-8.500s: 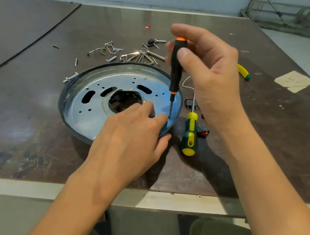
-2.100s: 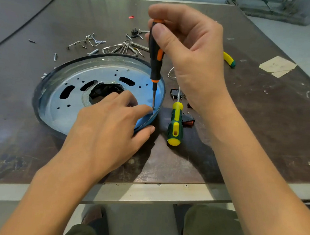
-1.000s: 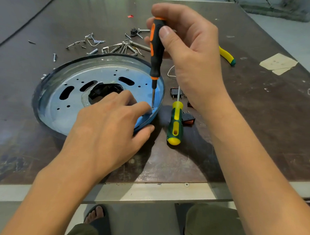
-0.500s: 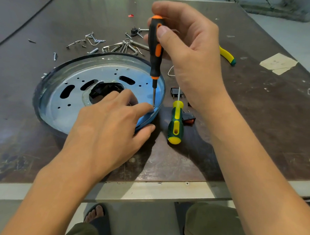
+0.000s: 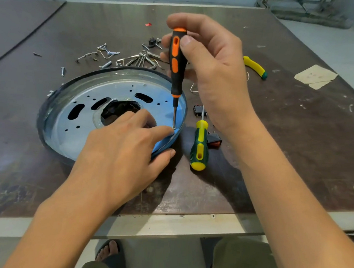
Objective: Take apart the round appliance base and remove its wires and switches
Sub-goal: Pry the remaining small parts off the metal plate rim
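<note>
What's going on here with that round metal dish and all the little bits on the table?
A person is taking apart a round metal base. The right hand holds an orange-and-black screwdriver upright, its tip down near the base's right rim. The left hand presses on the base beside the tip. A green-and-yellow screwdriver lies alongside; loose screws and metal bits lie behind.

Bright, soft light; sharp centre, wide-angle edge bending.
</note>
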`<state>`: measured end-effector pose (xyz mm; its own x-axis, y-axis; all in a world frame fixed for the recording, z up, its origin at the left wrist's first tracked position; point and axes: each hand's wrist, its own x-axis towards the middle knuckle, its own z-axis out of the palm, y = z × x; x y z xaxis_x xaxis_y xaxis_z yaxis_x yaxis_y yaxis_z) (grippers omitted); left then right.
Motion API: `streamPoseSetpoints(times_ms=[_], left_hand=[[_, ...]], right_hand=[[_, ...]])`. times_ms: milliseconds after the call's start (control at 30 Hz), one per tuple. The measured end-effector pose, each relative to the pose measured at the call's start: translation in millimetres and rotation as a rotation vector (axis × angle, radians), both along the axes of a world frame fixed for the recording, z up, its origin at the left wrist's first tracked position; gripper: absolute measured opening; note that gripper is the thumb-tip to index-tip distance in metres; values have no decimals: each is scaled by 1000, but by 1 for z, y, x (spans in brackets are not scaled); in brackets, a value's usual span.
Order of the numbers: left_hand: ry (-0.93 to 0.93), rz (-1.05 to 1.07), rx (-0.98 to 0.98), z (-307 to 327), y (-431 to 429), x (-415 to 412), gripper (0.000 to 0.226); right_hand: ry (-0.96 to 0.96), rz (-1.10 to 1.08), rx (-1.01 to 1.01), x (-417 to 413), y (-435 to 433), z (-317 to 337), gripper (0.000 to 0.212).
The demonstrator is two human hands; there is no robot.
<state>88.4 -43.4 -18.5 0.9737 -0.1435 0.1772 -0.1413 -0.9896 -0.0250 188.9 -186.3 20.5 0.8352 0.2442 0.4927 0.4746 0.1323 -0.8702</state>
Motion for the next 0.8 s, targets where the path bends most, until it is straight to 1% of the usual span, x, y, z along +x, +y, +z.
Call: streamPoseSetpoints(times_ms=[67, 167, 267, 333, 433, 500, 600, 667, 733, 800], left_hand=[[-2, 0, 2, 0, 0, 0, 45], [0, 0, -12, 0, 0, 0, 45], [6, 0, -3, 0, 0, 0, 47], [5, 2, -9, 0, 0, 0, 47], [5, 8, -21, 0, 0, 0, 44], [6, 8, -26, 0, 0, 0, 44], [3, 3, -7, 1, -2, 0, 47], [0, 4, 2, 2, -2, -1, 48], [-1, 12, 7, 3, -2, -2, 48], [-1, 13, 14, 3, -2, -2, 46]], right_hand=[[-63, -55, -56, 0, 1, 0, 19], [-134, -65, -80, 2, 0, -1, 22], [-82, -7, -22, 2, -1, -1, 27], [-43, -3, 11, -1, 0, -1, 25], [-115, -57, -63, -1, 1, -1, 16], [-144, -56, -73, 0, 0, -2, 18], [-64, -3, 8, 0, -2, -2, 26], [-23, -3, 43, -1, 0, -1, 25], [-59, -52, -5, -1, 1, -1, 17], [-84, -100, -39, 1, 0, -1, 16]])
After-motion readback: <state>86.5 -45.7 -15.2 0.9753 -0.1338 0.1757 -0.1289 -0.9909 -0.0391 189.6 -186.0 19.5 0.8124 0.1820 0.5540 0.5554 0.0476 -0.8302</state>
